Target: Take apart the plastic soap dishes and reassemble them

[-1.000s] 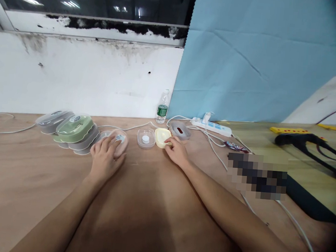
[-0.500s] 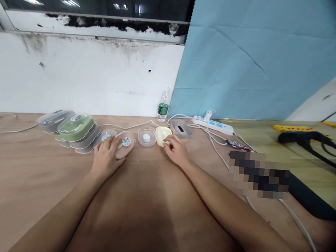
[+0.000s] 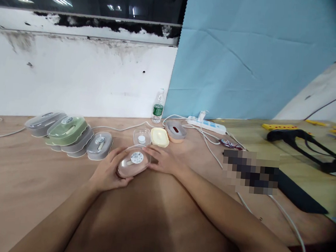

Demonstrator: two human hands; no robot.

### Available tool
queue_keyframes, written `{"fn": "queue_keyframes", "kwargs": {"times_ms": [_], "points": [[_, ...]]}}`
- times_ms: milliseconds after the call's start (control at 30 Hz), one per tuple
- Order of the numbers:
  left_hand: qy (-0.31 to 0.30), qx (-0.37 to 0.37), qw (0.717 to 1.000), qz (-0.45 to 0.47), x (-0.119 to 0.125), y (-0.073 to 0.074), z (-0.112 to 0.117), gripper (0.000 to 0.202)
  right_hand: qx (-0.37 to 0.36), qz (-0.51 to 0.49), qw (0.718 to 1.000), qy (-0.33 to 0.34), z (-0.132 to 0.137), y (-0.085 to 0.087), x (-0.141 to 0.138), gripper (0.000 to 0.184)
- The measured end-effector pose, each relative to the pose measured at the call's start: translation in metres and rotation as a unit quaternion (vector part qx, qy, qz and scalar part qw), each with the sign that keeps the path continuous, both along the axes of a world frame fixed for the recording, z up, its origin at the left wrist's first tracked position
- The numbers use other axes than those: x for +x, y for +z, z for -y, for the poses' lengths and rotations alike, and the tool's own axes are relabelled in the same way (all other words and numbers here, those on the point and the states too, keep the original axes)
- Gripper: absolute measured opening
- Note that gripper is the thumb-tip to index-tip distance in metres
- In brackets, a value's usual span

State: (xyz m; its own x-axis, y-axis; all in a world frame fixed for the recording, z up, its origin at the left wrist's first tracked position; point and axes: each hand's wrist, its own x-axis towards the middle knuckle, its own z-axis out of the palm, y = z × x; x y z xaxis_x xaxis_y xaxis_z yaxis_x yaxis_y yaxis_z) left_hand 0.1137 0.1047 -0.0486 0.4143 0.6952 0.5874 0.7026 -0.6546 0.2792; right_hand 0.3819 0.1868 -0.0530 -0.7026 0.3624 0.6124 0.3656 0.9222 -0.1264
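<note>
A pink plastic container with a clear lid and a round white label (image 3: pixel 131 169) is between my hands near the middle of the table. My left hand (image 3: pixel 107 172) wraps round its left end, thumb at the near side. At its right end, the fingers of my right hand (image 3: pixel 165 160) grip the edge. Just behind are a clear square container with a white round piece (image 3: pixel 142 133) and a pale yellow dish (image 3: pixel 159 137). Left of my left hand sits a grey lidded container (image 3: pixel 99 146).
Stacked green and grey containers (image 3: pixel 67 131) stand at the left. An orange-based container with a clear top (image 3: pixel 176 131), a water bottle (image 3: pixel 158 107) and a white power strip (image 3: pixel 207 124) are at the back. White cables (image 3: pixel 210 143) and a black frame (image 3: pixel 303 140) lie right.
The pink container has come nearer and to the right in my left hand. My right hand has left the yellow dish and taken the container's right end.
</note>
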Motion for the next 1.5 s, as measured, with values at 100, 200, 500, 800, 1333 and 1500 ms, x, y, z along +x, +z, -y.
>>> {"fn": "queue_keyframes", "kwargs": {"times_ms": [100, 200, 500, 800, 1333, 1500], "points": [[-0.012, -0.023, 0.999, 0.045, -0.001, -0.004, -0.002, 0.108, -0.035, -0.027, 0.999, 0.004, 0.002, -0.001, 0.0, 0.051], [-0.03, -0.051, 0.995, 0.076, -0.003, -0.006, -0.002, 0.12, -0.156, -0.14, 0.976, -0.061, 0.002, -0.007, -0.007, 0.036], [-0.025, -0.079, 0.996, 0.032, -0.003, -0.005, -0.001, 0.111, -0.481, -0.401, 0.76, -0.176, -0.007, 0.002, -0.05, 0.071], [-0.035, -0.072, 0.997, 0.012, -0.002, -0.005, -0.001, 0.099, -0.384, -0.34, 0.837, -0.191, -0.008, -0.005, -0.057, 0.057], [-0.057, -0.078, 0.995, 0.014, 0.001, 0.002, 0.002, 0.077, -0.102, -0.146, 0.953, -0.244, -0.027, -0.022, -0.039, 0.023], [-0.054, -0.07, 0.996, 0.001, 0.002, -0.001, -0.001, 0.07, -0.101, -0.134, 0.952, -0.255, -0.028, -0.023, -0.044, 0.022]]}}
